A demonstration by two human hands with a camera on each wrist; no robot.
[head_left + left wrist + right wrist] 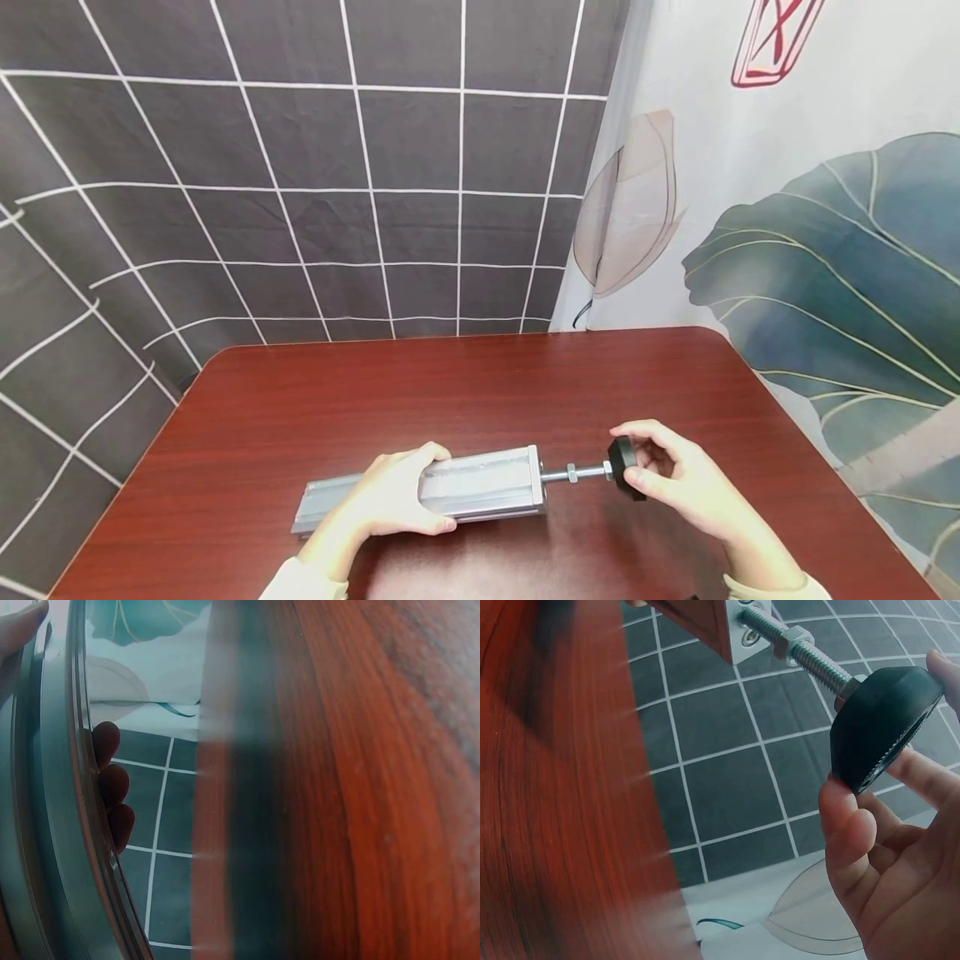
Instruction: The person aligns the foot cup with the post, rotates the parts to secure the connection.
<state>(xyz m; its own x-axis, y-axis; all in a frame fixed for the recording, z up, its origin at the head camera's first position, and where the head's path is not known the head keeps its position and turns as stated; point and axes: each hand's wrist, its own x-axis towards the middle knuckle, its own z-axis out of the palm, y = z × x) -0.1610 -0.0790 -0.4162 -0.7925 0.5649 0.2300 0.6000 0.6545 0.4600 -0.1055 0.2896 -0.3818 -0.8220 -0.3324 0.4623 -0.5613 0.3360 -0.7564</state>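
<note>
From where I stand, I see a reddish-brown table [390, 392], and behind it hangs a dark grey curtain [412, 142] with white lines that make squares. To the right of it there is a white curtain [697, 50], on which a big blue-green leaf [817, 250] is printed. Over the near part of the table is a silver metal bar [487, 479], lying nearly crosswise; whether it touches the wood, I cannot tell. From its right end comes out a threaded rod [555, 477], with a nut [572, 473] about its middle and a black foot [621, 468] at its tip. The left hand [397, 496] covers part of the bar, so this piece is hidden from me. It is clamped across the bar, with the thumb on the near side and the fingertips on the far side. The right hand [682, 479] comes in from the right side and pinches the black foot at its rim, the thumb lower and nearer, the other fingers bent behind it. Both wrists come out of pale sleeves [303, 581].
</note>
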